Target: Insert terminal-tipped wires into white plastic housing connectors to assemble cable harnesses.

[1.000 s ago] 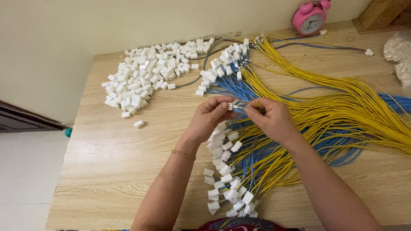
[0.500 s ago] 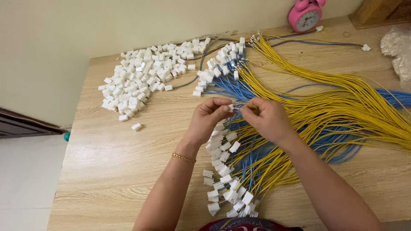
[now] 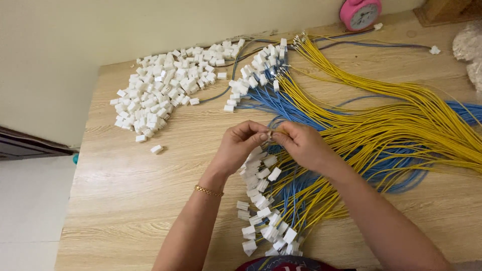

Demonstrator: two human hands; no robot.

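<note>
Connector (image 3: 269, 134) (small, white) between both pinched hands

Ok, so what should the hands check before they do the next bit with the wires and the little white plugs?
1. Left hand pinching a small white plastic connector: cannot tell, fingers hide it.
2. Right hand holding a thin yellow wire at its tip: ok.
3. Both hands meet above the light wooden table: ok.
4. Loose pile of white plastic connectors lies on the left-hand side: ok.
5. Bundle of yellow wires untangled from the blue wires: not ok, they overlap.
</note>
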